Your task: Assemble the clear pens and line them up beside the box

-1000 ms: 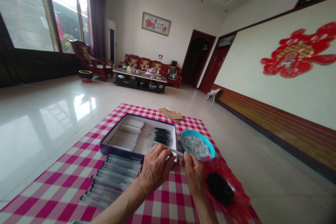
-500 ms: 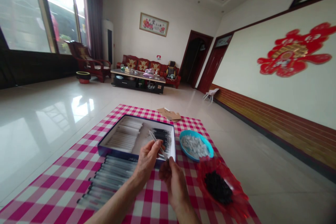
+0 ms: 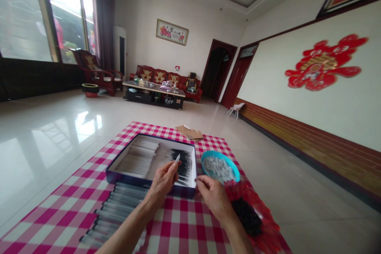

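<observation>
My left hand (image 3: pixel 164 178) is closed around a slim whitish pen (image 3: pixel 177 158), its pointed end sticking up past the thumb; the fingers hide the rest. Below it runs the near rim of a shallow dark-blue box (image 3: pixel 178 193). White tubes (image 3: pixel 135 162) lie in the box's left part, and thin black refills (image 3: pixel 183 162) in its right. My right hand (image 3: pixel 214 197) has thumb and forefinger pinched together between the box and a turquoise bowl (image 3: pixel 237 174) of small clear pieces; I cannot make out what is between them. Capped pens (image 3: pixel 116 210) lie in a row left of my left forearm.
A red scalloped dish (image 3: pixel 268 230) with small black parts (image 3: pixel 247 215) sits right of my right forearm. Brown cardboard pieces (image 3: pixel 193 134) lie at the far edge of the checked tablecloth (image 3: pixel 175 222). Beyond are a low table (image 3: pixel 138 96) and a small white chair (image 3: pixel 236 109).
My right hand has moved right, away from the pen and my left hand. The pen in my left hand now points more upright. The whole view has shifted slightly.
</observation>
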`<state>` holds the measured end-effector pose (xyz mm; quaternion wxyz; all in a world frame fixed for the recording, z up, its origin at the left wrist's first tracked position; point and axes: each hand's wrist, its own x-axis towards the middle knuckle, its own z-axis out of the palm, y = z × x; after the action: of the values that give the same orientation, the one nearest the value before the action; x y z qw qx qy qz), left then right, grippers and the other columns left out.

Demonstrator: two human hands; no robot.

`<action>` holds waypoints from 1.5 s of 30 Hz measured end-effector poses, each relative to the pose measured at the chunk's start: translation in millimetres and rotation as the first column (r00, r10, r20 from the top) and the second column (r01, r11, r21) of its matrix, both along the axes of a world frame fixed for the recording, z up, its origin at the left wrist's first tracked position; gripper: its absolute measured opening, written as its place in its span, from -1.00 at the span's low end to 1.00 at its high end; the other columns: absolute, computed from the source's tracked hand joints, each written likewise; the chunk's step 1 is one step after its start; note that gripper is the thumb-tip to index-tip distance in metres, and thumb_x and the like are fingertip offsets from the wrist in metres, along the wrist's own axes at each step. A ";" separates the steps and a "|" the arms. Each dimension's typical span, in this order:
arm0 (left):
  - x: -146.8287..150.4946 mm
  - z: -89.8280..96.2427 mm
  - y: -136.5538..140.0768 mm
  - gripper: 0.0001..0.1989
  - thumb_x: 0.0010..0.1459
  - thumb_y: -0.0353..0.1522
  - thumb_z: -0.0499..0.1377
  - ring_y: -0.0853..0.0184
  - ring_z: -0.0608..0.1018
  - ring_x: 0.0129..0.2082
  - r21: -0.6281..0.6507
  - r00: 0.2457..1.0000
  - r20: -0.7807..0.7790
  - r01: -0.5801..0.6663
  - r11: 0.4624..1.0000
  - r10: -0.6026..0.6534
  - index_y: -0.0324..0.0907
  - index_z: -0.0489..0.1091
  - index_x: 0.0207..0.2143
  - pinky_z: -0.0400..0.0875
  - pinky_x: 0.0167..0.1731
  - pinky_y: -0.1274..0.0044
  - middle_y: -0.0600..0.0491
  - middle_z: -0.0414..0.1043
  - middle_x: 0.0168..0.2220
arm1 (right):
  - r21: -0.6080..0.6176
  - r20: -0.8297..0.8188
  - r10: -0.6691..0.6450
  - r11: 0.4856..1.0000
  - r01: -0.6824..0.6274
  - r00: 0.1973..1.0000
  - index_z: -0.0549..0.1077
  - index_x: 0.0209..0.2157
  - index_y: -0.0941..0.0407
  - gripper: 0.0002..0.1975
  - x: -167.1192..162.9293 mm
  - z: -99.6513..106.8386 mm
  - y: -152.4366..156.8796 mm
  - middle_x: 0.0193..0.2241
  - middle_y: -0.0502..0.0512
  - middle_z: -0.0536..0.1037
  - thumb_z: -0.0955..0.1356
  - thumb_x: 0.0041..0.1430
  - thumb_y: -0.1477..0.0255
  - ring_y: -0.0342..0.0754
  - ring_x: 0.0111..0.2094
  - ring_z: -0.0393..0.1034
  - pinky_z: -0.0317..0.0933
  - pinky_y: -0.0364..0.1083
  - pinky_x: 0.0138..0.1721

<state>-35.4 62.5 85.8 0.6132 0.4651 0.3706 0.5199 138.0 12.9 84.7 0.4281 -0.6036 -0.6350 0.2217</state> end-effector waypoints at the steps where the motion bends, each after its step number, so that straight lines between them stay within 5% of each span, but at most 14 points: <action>1: 1.6 -2.8 0.6 -0.44 -0.05 0.04 0.18 0.57 0.08 -0.79 0.014 0.999 -0.031 0.030 0.999 -0.029 -0.29 0.43 -0.25 -0.14 -0.78 0.67 0.25 0.16 -0.74 | 0.074 0.179 -0.075 0.995 0.063 0.981 0.54 -0.39 0.10 -0.77 15.1 2.7 10.0 -0.51 0.04 0.58 0.26 0.15 0.36 -0.05 -0.50 0.44 0.25 -0.13 -0.46; 2: 3.4 -6.0 1.1 -0.43 -0.05 0.05 0.17 0.56 0.09 -0.78 0.034 0.997 -0.055 0.054 0.998 -0.052 -0.29 0.44 -0.27 -0.14 -0.77 0.67 0.25 0.14 -0.75 | 0.134 0.344 -0.139 0.986 0.098 0.929 0.54 -0.36 0.10 -0.77 29.8 3.9 21.2 -0.44 0.06 0.61 0.25 0.14 0.40 -0.03 -0.43 0.47 0.28 -0.11 -0.38; 8: 10.3 -22.4 4.7 -0.38 0.03 0.06 0.12 0.52 0.14 -0.73 0.142 0.988 -0.133 0.096 0.985 -0.077 -0.31 0.41 -0.14 -0.07 -0.74 0.66 0.23 0.17 -0.73 | 0.085 0.572 -0.136 0.991 0.106 0.809 0.55 -0.45 0.12 -0.77 83.3 -9.8 83.0 -0.43 0.16 0.61 0.30 -0.08 0.64 0.04 -0.35 0.46 0.22 -0.06 -0.26; 14: 9.7 -22.7 5.3 -0.38 0.08 0.03 0.08 0.52 0.11 -0.73 0.156 0.983 -0.153 0.128 0.979 -0.104 -0.36 0.39 -0.10 -0.05 -0.71 0.65 0.24 0.14 -0.73 | -0.010 0.676 -0.083 0.993 0.121 0.732 0.48 -0.51 0.11 -0.75 83.3 -22.3 101.5 -0.44 0.11 0.56 0.30 -0.14 0.73 0.01 -0.31 0.40 0.14 -0.11 -0.23; 20: 10.5 -21.2 3.1 -0.46 0.14 -0.03 0.06 0.52 0.12 -0.71 0.203 0.979 -0.168 0.147 0.968 -0.113 -0.35 0.42 -0.16 -0.02 -0.69 0.63 0.23 0.14 -0.73 | 0.005 0.652 -0.133 0.985 0.171 0.746 0.44 -0.49 0.14 -0.79 76.5 -18.4 99.0 -0.38 0.19 0.53 0.25 -0.03 0.69 0.04 -0.27 0.39 0.12 -0.08 -0.22; 26: 12.7 -24.5 1.7 -0.53 0.17 -0.07 0.05 0.50 0.17 -0.69 0.244 0.972 -0.196 0.180 0.953 -0.133 -0.34 0.44 -0.24 0.01 -0.66 0.63 0.20 0.19 -0.70 | 0.079 0.482 -0.188 0.982 0.171 0.856 0.42 -0.16 0.18 -0.73 55.7 4.5 71.9 -0.28 0.20 0.56 0.15 0.22 0.48 0.00 -0.29 0.45 0.23 -0.09 -0.25; 28: 12.7 -24.4 0.4 -0.55 0.18 -0.09 0.04 0.50 0.18 -0.68 0.264 0.964 -0.231 0.194 0.945 -0.133 -0.33 0.45 -0.29 0.03 -0.65 0.63 0.19 0.20 -0.70 | 0.067 0.334 -0.146 0.989 0.131 0.931 0.41 -0.09 0.14 -0.67 42.6 7.9 51.6 -0.23 0.14 0.56 0.12 0.27 0.37 -0.04 -0.31 0.46 0.29 -0.12 -0.30; 30: 12.2 -22.7 -2.1 -0.56 0.20 -0.11 0.03 0.50 0.19 -0.67 0.287 0.954 -0.266 0.217 0.933 -0.140 -0.33 0.45 -0.31 0.04 -0.64 0.63 0.18 0.21 -0.69 | 0.036 0.004 -0.077 0.996 0.076 0.997 0.44 -0.08 0.11 -0.66 29.5 7.2 29.3 -0.17 0.15 0.55 0.19 0.23 0.27 -0.01 -0.28 0.45 0.32 -0.10 -0.32; 35: 10.9 -13.6 -12.9 -0.60 0.21 -0.21 0.03 0.47 0.24 -0.64 0.308 0.927 -0.346 0.260 0.915 -0.147 -0.33 0.44 -0.10 0.11 -0.60 0.62 0.17 0.23 -0.66 | 0.009 -0.465 -0.049 0.998 0.060 0.884 0.48 -0.15 0.08 -0.66 10.6 -0.1 -6.5 -0.31 0.07 0.56 0.38 0.06 0.20 -0.04 -0.36 0.40 0.31 -0.10 -0.32; 38: 11.4 -10.3 -18.6 -0.61 0.20 -0.27 0.02 0.47 0.20 -0.63 0.306 0.914 -0.372 0.287 0.908 -0.164 -0.30 0.41 -0.03 0.13 -0.59 0.62 0.19 0.18 -0.66 | 0.001 -0.537 -0.041 0.999 0.049 0.843 0.50 -0.25 0.08 -0.70 8.8 -1.1 -10.2 -0.49 -0.02 0.51 0.41 0.02 0.19 -0.09 -0.46 0.35 0.28 -0.12 -0.37; 45: 12.7 -12.9 -21.3 -0.60 0.22 -0.28 0.00 0.48 0.18 -0.62 0.322 0.877 -0.437 0.362 0.875 -0.202 -0.26 0.41 0.02 0.11 -0.59 0.65 0.20 0.15 -0.64 | 0.009 -0.446 -0.041 0.999 0.051 0.894 0.52 -0.14 0.04 -0.67 8.3 2.3 -10.4 -0.47 0.00 0.51 0.33 0.12 0.18 -0.07 -0.43 0.35 0.27 -0.11 -0.35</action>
<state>-22.7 41.3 72.9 0.4911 0.7227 0.2993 0.3833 146.2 2.5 87.0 0.5732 -0.5473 -0.5080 0.3374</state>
